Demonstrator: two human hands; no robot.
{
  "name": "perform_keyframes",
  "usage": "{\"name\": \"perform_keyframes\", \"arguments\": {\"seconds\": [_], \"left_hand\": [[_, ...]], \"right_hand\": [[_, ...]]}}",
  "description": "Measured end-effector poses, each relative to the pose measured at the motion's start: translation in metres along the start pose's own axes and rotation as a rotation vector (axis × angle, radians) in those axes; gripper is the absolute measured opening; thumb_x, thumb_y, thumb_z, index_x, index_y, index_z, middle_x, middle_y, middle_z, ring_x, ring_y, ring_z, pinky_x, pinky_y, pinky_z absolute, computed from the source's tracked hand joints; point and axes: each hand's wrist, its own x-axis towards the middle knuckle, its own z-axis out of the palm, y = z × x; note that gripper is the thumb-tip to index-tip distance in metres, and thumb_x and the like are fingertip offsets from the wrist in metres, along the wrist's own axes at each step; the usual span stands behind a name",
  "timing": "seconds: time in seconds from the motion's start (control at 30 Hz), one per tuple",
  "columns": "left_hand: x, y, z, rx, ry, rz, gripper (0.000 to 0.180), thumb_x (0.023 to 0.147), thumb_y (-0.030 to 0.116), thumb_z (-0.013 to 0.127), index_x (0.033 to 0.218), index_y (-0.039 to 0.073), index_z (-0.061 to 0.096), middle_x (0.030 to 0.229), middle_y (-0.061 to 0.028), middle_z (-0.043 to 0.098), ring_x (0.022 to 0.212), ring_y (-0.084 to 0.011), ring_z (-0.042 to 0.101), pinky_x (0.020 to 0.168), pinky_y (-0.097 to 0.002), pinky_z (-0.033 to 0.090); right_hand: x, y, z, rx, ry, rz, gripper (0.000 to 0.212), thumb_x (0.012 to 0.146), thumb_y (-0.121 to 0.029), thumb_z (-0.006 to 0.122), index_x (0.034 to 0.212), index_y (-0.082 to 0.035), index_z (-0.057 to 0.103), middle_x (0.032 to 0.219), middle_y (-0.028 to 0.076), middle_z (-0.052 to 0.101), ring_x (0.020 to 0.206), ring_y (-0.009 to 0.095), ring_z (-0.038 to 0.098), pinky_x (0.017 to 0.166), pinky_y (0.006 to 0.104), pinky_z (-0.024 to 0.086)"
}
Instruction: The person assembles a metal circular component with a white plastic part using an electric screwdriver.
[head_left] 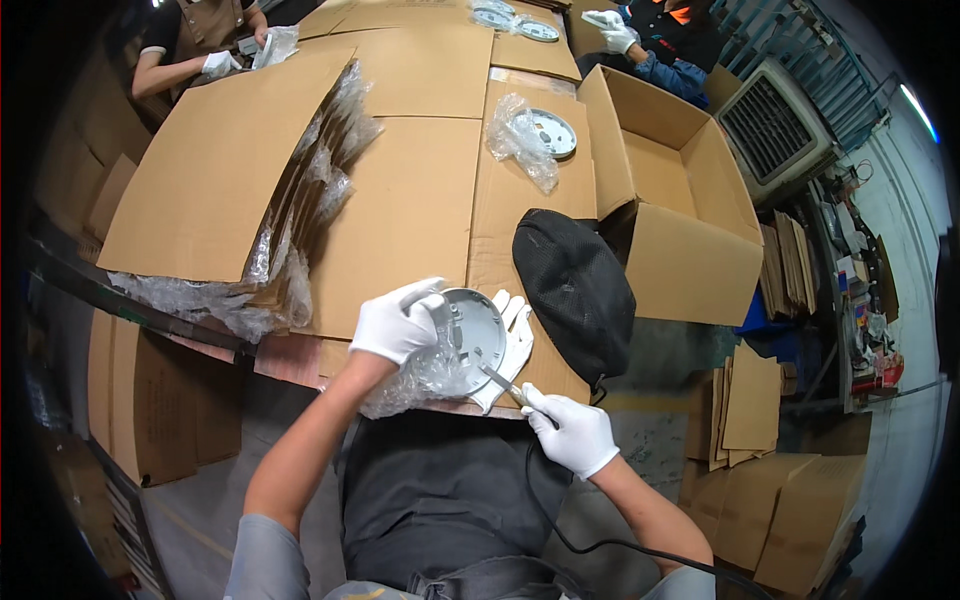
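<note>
My left hand (400, 320), in a white glove, is closed on the upper left rim of a round grey plastic cover (478, 325). The cover lies with its hollow side up near the table's front edge. A clear plastic bag (420, 380) is bunched along its lower left. In my right hand (570, 430), also gloved, is a corded soldering iron (497, 378). Its slim metal tip reaches over the lower part of the cover; whether it touches cannot be made out. Partly under the cover lies a loose white glove (516, 345).
To the right sits a black mesh bag (575, 290), with an open carton (690, 190) beyond it. Stacked cardboard with plastic film (225, 170) stands at left. Another round cover (552, 134) lies farther back. Two people work across the table. The black cord (620, 545) trails right.
</note>
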Motion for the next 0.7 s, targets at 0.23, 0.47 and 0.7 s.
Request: {"name": "perform_keyframes", "arguments": {"seconds": [0.23,0.47,0.7], "left_hand": [[-0.059,-0.017,0.055,-0.120,0.480,0.228,0.050,0.084,0.001,0.058,0.133,-0.001,0.054,0.120,-0.0228,0.065,0.115,-0.0244,0.063,0.096,-0.0311,0.049],[-0.036,-0.013,0.011,-0.064,0.139,0.248,0.053,0.080,-0.007,0.056,0.131,0.007,0.058,0.107,-0.0214,0.068,0.098,-0.0320,0.069,0.087,-0.0343,0.054],[-0.018,0.015,-0.018,0.290,-0.104,0.301,0.040,0.079,0.000,0.063,0.117,0.009,0.066,0.100,-0.0196,0.068,0.090,-0.0351,0.068,0.077,-0.0359,0.055]], "right_hand": [[-0.007,-0.007,0.012,0.130,0.048,0.137,0.029,0.088,-0.026,0.068,0.116,-0.018,0.070,0.086,0.004,0.071,0.069,0.023,0.068,0.060,0.0317,0.055],[-0.001,-0.016,-0.036,0.042,-0.103,0.063,0.033,0.090,-0.029,0.064,0.122,-0.020,0.066,0.084,0.004,0.069,0.069,0.024,0.068,0.059,0.0338,0.054],[0.026,-0.022,-0.066,-0.267,-0.163,-0.135,0.025,0.090,-0.026,0.061,0.114,-0.018,0.063,0.068,0.004,0.061,0.058,0.022,0.064,0.049,0.0355,0.050]]}}
